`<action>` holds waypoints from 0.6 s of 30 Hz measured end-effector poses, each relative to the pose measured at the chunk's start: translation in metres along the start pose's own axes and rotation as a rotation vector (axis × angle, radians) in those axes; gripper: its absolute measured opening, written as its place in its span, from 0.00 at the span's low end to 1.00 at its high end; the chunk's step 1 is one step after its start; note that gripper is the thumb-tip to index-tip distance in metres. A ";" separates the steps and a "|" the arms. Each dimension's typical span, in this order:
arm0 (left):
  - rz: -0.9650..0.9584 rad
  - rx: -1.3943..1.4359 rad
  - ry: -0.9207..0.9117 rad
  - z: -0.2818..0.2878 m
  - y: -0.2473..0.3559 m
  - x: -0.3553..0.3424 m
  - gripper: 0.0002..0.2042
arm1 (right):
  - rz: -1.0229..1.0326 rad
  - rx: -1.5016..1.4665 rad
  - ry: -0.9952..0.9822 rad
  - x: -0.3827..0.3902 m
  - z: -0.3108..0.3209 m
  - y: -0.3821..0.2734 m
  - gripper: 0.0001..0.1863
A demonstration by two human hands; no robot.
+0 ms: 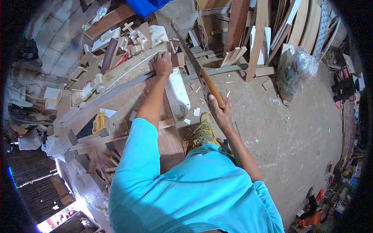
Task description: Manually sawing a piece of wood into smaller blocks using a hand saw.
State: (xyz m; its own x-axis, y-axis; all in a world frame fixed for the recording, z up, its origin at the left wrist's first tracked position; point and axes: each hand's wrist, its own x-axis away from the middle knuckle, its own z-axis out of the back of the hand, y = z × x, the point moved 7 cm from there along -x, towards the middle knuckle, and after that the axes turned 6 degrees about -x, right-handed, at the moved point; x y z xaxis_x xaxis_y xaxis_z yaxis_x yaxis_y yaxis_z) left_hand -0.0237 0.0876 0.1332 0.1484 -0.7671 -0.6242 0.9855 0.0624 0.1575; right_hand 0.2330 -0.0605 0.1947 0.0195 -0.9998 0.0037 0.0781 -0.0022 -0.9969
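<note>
My right hand is wrapped round the wooden handle of a handsaw. The saw's long dark blade slants up and to the left, past the bench's right end. My left hand bears down with bent fingers on a reddish-brown wood block, whose end sticks out to the right of the fingers. The blade passes close to that end; whether they touch I cannot tell. Beside the left hand lies a long pale board on the bench, with a grey strip along its near side.
A tool with a yellow handle rests on the bench, left of my left arm. Small wooden pieces crowd the bench's far left. Tall planks lean at the back, near a clear plastic bag. Offcuts dot the concrete floor.
</note>
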 end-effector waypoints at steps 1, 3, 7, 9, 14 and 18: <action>0.005 -0.001 0.002 0.000 -0.005 0.001 0.07 | 0.013 0.024 0.004 0.001 -0.002 0.000 0.15; 0.144 -0.063 -0.016 -0.003 -0.023 0.000 0.10 | 0.029 0.050 0.007 0.002 -0.006 -0.004 0.15; 0.211 -0.098 -0.020 -0.010 -0.023 -0.002 0.11 | 0.045 0.053 -0.014 0.003 -0.011 -0.004 0.15; 0.303 -0.123 0.006 -0.008 -0.022 -0.003 0.11 | 0.013 0.031 -0.016 0.002 -0.011 0.000 0.15; 0.307 -0.181 0.021 -0.004 -0.017 -0.008 0.11 | 0.062 0.054 -0.004 0.001 -0.014 0.000 0.15; 0.284 -0.222 0.038 -0.002 -0.016 -0.008 0.11 | 0.112 0.103 -0.005 0.000 -0.024 -0.001 0.15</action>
State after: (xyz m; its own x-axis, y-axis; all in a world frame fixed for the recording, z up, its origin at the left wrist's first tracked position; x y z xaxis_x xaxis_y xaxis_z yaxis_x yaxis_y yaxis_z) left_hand -0.0409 0.0941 0.1347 0.4172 -0.6755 -0.6080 0.8979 0.4096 0.1612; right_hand 0.2092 -0.0612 0.1936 0.0386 -0.9936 -0.1066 0.1771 0.1118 -0.9778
